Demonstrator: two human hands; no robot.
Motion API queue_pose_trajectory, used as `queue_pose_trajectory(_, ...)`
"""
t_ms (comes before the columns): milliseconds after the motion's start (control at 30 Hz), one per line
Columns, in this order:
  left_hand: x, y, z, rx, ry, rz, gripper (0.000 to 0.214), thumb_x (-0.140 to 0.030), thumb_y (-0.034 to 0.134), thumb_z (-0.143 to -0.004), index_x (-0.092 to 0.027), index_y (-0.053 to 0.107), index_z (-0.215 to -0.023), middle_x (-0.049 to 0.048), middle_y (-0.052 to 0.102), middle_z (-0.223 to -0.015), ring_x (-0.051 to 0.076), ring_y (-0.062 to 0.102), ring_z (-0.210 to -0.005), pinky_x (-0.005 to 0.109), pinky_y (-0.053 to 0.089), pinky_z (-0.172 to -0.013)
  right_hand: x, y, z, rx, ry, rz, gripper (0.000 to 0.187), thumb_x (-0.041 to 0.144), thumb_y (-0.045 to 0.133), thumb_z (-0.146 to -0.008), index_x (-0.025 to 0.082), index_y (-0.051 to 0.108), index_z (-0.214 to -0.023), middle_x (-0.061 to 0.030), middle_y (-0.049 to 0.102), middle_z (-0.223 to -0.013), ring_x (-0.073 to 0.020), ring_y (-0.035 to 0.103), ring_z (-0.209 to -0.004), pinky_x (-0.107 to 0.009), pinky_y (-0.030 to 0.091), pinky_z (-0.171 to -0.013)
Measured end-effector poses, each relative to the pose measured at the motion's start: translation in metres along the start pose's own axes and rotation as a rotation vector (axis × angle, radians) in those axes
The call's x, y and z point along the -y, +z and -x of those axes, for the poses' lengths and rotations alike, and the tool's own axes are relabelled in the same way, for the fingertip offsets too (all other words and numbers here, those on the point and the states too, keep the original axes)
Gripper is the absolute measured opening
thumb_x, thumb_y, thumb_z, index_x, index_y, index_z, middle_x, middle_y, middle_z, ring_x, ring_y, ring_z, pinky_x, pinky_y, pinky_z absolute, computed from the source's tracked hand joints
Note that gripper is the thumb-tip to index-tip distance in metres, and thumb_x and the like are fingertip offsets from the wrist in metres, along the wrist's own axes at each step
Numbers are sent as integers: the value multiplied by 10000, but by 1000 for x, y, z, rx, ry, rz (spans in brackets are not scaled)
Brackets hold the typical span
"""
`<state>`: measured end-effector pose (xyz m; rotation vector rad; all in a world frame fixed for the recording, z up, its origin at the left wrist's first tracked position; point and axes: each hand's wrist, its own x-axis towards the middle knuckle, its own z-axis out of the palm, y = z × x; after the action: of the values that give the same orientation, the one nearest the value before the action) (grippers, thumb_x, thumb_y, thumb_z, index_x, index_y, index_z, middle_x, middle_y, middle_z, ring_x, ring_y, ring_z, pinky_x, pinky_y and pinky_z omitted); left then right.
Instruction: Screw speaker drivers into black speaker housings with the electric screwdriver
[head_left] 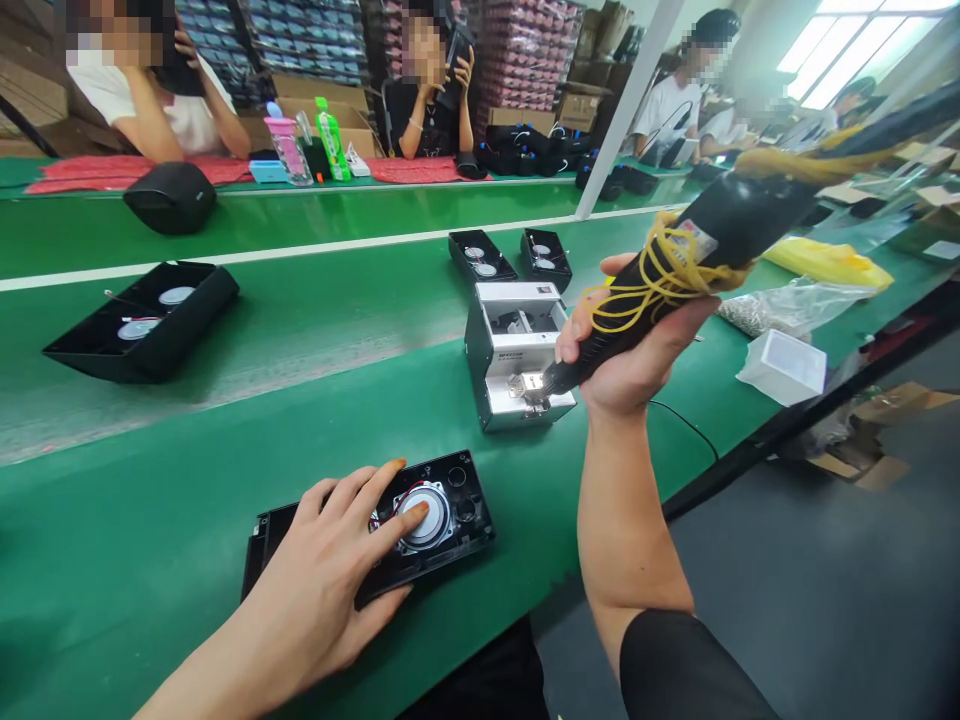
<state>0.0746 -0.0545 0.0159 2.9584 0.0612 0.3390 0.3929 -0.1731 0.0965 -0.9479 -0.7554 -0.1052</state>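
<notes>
My right hand (637, 345) is wrapped round a black electric screwdriver (739, 215) with yellow cord wound about its body. The screwdriver's tip is at the front pick-up slot of a grey screw feeder (517, 350); whether a screw sits on the bit is too small to tell. My left hand (345, 550) spans a black speaker housing (472, 520) lying on the green bench. Its thumb is along the near edge, its fingers reach across the top, and one fingertip touches the round white speaker (427, 520). The palm hides the housing's left part.
Two small black housings (480, 258) stand behind the feeder. Farther left a larger open housing (150, 320) lies on the green belt (300, 330). At right are a white box (784, 365) and a bag of small parts (787, 305). Several co-workers sit across the line.
</notes>
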Motion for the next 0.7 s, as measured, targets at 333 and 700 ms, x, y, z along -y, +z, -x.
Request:
queue_pose_trajectory(333,-3,3,3,-9,-36,-5,617,-288,744,-912,-350,613,-1512,134,369,-1785,456,466,-1530,698,389,-1183,10,-3,10,43,36,-14,721,897,533,-916,238,737,-1126,55,520,-555,-127,394,-340,-261,291,-315)
queue_pose_trajectory(700,-6,-13,-3,99,-33,-10,570,-310,806,-925,-302,657,-1476,222,422,-1733,483,497,-1486,722,432,-1149,64,25,29,160,217,-241,481,725,800,-859,329,801,-1132,57,524,-629,-164,521,-447,-326,463,-369)
